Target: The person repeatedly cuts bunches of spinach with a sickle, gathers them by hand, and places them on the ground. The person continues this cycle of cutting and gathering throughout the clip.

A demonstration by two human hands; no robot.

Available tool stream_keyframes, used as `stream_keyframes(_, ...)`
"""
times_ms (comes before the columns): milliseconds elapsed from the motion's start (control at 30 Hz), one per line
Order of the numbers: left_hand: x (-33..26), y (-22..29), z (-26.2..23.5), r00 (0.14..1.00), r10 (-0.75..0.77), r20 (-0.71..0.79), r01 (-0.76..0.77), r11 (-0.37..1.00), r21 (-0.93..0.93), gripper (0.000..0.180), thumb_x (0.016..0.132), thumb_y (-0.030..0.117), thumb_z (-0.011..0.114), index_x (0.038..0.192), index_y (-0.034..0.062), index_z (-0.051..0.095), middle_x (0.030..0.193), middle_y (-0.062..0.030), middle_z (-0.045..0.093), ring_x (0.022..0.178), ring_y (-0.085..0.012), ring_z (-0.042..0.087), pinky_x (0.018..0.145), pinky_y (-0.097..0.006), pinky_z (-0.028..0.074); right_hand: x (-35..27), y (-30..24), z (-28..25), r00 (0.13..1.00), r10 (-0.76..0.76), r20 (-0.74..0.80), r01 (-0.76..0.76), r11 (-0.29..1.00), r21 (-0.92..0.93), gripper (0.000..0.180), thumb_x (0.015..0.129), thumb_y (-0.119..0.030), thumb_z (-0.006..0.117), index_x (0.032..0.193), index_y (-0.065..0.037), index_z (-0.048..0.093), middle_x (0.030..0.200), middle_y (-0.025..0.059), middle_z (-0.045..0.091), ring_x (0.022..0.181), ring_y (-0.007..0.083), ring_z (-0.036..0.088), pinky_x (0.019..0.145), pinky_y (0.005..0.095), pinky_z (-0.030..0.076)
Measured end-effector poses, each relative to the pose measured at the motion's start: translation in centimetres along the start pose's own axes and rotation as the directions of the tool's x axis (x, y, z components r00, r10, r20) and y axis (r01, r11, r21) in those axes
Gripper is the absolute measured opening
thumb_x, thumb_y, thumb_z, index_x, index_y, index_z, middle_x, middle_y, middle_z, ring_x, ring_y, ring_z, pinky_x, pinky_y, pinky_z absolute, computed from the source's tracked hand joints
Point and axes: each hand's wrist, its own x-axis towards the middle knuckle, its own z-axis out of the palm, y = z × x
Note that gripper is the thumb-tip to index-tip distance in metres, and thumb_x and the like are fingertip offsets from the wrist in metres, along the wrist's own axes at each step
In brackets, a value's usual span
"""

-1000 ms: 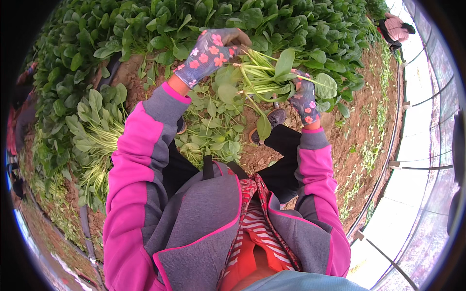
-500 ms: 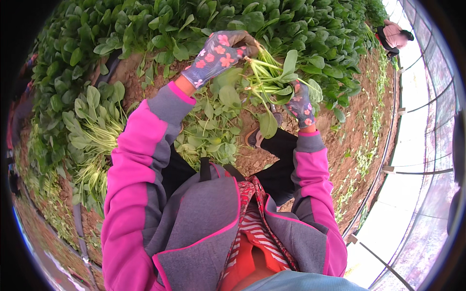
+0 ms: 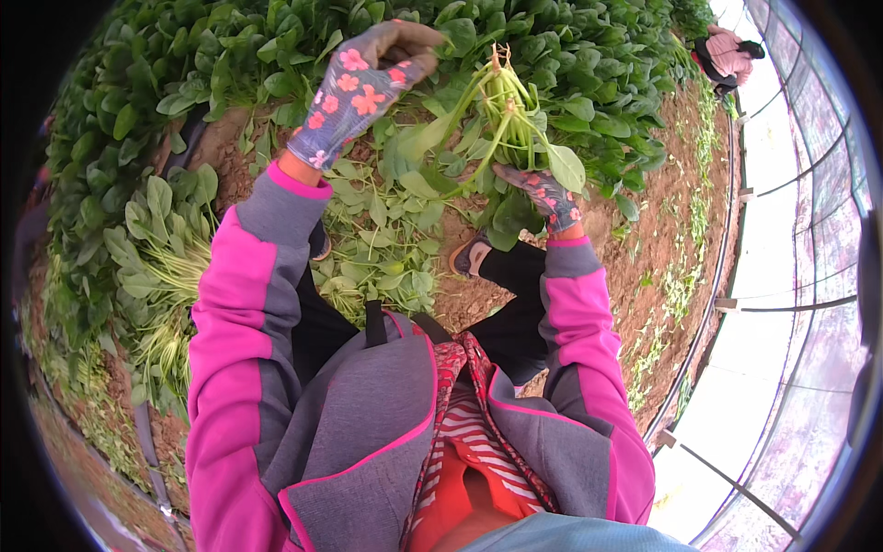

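Note:
My right hand [image 3: 544, 195], in a dark floral glove, is closed around a bunch of spinach [image 3: 510, 120]. The bunch stands roots up, with pale stems above the hand and leaves drooping around it. My left hand [image 3: 375, 78], in a matching glove, is raised to the left of the bunch, apart from it. Its fingers reach to the right with the thumb held away, and nothing shows between them. Below the hands, loose leaves and plants [image 3: 386, 244] litter the ground between my feet.
Dense standing spinach [image 3: 248, 55] fills the far side. A pile of pulled spinach [image 3: 170, 267] lies to my left, roots toward me. On the right, bare soil [image 3: 644, 267] runs to a dark pipe and plastic sheeting [image 3: 773, 340]. Another person [image 3: 727, 55] crouches at the far right.
My left hand has come off the bunch and moved up and left. The bunch in my right hand has turned from lying sideways to roots up.

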Motion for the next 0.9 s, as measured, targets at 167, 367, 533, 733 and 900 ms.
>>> stream_keyframes(167,-0.9,1.8,2.1,0.972,-0.147,0.181,0.166,0.981,-0.096,0.024,0.080,0.018,0.073,0.096,0.0020,0.067,0.082,-0.0006,0.064,0.072,-0.0073,0.059,0.064,-0.022,0.048,1.1,2.4,-0.6,0.979,0.180,-0.093,-0.060,0.695,0.717,0.048,0.089,-0.008,0.059,0.133,-0.003,0.041,0.123,0.0149,0.055,0.114,0.0248,0.055,0.094,0.0407,0.051)
stream_keyframes(367,-1.3,1.0,3.4,0.985,-0.060,0.159,0.046,0.995,0.086,0.016,0.079,0.015,0.070,0.090,0.0037,0.065,0.077,-0.0077,0.064,0.070,-0.0149,0.062,0.065,-0.027,0.049,1.8,3.3,-0.6,0.985,0.031,-0.170,0.010,0.972,0.236,0.051,0.083,-0.002,0.065,0.130,0.001,0.043,0.120,0.0128,0.057,0.103,0.0203,0.060,0.089,0.0332,0.053)
stream_keyframes(533,-0.6,1.1,0.8,1.000,0.017,-0.022,-0.010,0.959,0.283,0.009,0.083,0.013,0.063,0.087,0.0051,0.064,0.074,-0.0050,0.063,0.063,-0.0132,0.061,0.058,-0.026,0.049,1.5,3.3,-1.0,0.955,-0.255,-0.153,0.221,0.952,-0.210,0.049,0.080,0.000,0.064,0.127,0.000,0.049,0.115,0.0096,0.061,0.094,0.0141,0.062,0.077,0.0252,0.052)
stream_keyframes(733,-1.1,0.8,1.8,0.974,-0.101,0.204,0.079,0.991,0.110,0.018,0.081,0.022,0.069,0.089,0.0064,0.067,0.079,-0.0042,0.065,0.071,-0.0120,0.063,0.063,-0.026,0.051,2.0,4.2,-2.0,0.908,-0.339,-0.246,0.124,0.780,-0.614,0.052,0.070,-0.012,0.071,0.119,-0.003,0.055,0.104,0.0146,0.064,0.092,0.0298,0.063,0.082,0.0341,0.048)
stream_keyframes(900,-1.6,-0.5,3.1,0.948,-0.166,0.271,0.068,0.939,0.338,0.012,0.080,0.012,0.068,0.087,0.0018,0.065,0.079,-0.0070,0.062,0.072,-0.0152,0.061,0.065,-0.026,0.049,1.9,4.6,-2.4,0.899,-0.419,-0.128,0.165,0.594,-0.787,0.064,0.071,-0.015,0.074,0.128,-0.003,0.048,0.114,0.0118,0.061,0.103,0.0246,0.059,0.092,0.0332,0.045)
